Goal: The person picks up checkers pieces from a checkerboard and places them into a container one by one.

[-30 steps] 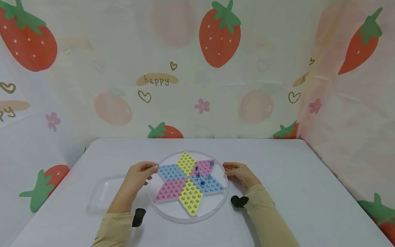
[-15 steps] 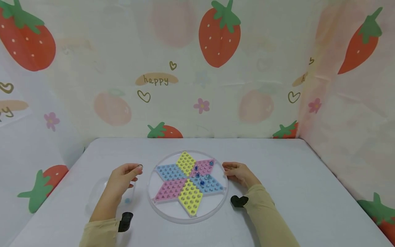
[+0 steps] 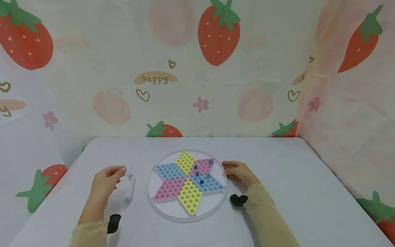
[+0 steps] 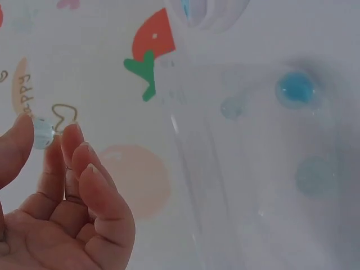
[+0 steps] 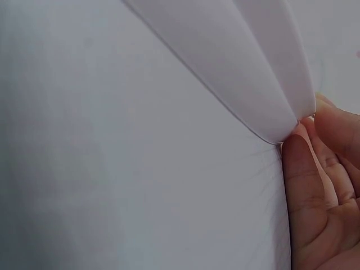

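Observation:
My left hand [image 3: 104, 183] pinches a clear pale-blue marble [image 4: 43, 133] between thumb and fingertips, close over a see-through plastic tray [image 3: 133, 185]. Inside that tray lie a bright blue marble [image 4: 296, 90] and a paler one [image 4: 316, 177]. At the middle of the table, a round Chinese checkers board [image 3: 186, 219] bears a star of yellow, pink and blue sections dotted with holes. Several blue marbles [image 3: 202, 182] sit in its right-hand sections. My right hand [image 3: 240, 174] grips the board's right rim, thumb and fingers at the edge in the right wrist view.
A white cloth covers the table [image 3: 277, 164]. Behind it and at both sides hangs a curtain [image 3: 262, 68] printed with strawberries. Each wrist carries a small black camera mount [image 3: 238, 200].
The left hand has moved left from the board's upper-left rim to over the tray, a marble in its fingertips. More of the tray now shows. The right hand has stayed at the rim.

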Available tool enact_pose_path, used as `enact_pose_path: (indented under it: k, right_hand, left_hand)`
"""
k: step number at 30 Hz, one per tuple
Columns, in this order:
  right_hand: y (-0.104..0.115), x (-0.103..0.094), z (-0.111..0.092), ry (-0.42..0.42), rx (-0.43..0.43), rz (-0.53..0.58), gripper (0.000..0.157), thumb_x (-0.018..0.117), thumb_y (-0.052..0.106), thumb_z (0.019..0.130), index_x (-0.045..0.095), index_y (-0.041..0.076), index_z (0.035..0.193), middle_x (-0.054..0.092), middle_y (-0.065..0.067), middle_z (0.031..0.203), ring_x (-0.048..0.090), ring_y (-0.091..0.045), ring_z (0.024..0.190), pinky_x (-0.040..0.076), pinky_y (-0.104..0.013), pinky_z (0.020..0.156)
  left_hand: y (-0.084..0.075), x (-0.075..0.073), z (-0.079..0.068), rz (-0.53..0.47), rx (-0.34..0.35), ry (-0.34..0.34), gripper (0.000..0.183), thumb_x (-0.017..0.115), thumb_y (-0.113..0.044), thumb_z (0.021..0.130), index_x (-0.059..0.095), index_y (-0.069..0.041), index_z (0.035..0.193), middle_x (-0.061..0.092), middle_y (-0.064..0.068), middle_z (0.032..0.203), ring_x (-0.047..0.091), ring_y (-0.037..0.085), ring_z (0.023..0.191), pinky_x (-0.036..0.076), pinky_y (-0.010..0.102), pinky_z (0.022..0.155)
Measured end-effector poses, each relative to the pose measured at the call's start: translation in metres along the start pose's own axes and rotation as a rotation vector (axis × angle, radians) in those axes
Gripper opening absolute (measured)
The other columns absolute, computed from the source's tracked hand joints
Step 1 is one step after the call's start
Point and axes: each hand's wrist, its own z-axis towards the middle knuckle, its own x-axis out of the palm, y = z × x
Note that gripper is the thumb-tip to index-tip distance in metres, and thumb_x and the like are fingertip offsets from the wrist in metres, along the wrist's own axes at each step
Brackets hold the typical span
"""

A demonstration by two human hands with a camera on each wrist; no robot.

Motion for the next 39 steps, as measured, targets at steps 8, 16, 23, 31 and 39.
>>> enact_pose_path:
  k: [8,16,23,31,39]
  right_hand:
    - [0.001,-0.001,-0.001,0.016,-0.005,-0.003,0.049,0.063,-0.016,0.084,0.053,-0.008,0.132,0.059,-0.019,0.13,0.062,-0.01,0.095,0.054,-0.025,0.077]
    - [0.001,0.0,0.0,0.021,-0.001,0.024,0.051,0.063,-0.018,0.083,0.053,-0.008,0.132,0.057,-0.021,0.132,0.063,-0.011,0.095,0.055,-0.027,0.077]
    - [0.0,0.0,0.001,0.008,-0.004,0.028,0.05,0.063,-0.019,0.083,0.054,-0.008,0.131,0.061,-0.018,0.127,0.063,-0.01,0.092,0.055,-0.026,0.075]
    - [0.0,-0.001,0.001,0.013,-0.008,0.014,0.05,0.063,-0.018,0.083,0.054,-0.007,0.131,0.061,-0.019,0.128,0.063,-0.011,0.096,0.054,-0.025,0.075]
    - [0.0,-0.001,0.0,0.016,-0.012,0.019,0.051,0.063,-0.018,0.083,0.053,-0.009,0.132,0.059,-0.02,0.13,0.063,-0.013,0.099,0.055,-0.026,0.077]
  left_hand:
    - [0.013,-0.002,0.009,-0.002,-0.068,-0.023,0.051,0.054,-0.032,0.1,0.049,0.008,0.131,0.062,0.02,0.116,0.053,0.023,0.094,0.045,0.026,0.071]
    - [0.027,-0.005,0.018,-0.003,-0.1,-0.039,0.052,0.053,-0.033,0.1,0.049,0.009,0.131,0.06,0.022,0.119,0.053,0.028,0.098,0.045,0.026,0.07]
    - [0.038,-0.007,0.025,0.005,-0.12,-0.064,0.051,0.053,-0.033,0.1,0.05,0.009,0.129,0.061,0.02,0.115,0.054,0.022,0.091,0.045,0.025,0.067]
    - [0.046,-0.006,0.032,-0.008,-0.142,-0.063,0.048,0.054,-0.029,0.1,0.05,0.01,0.128,0.059,0.024,0.116,0.053,0.022,0.091,0.045,0.023,0.067]
    - [0.055,-0.007,0.044,-0.014,-0.167,-0.076,0.046,0.056,-0.026,0.099,0.051,0.011,0.127,0.061,0.023,0.113,0.054,0.022,0.089,0.046,0.023,0.066]
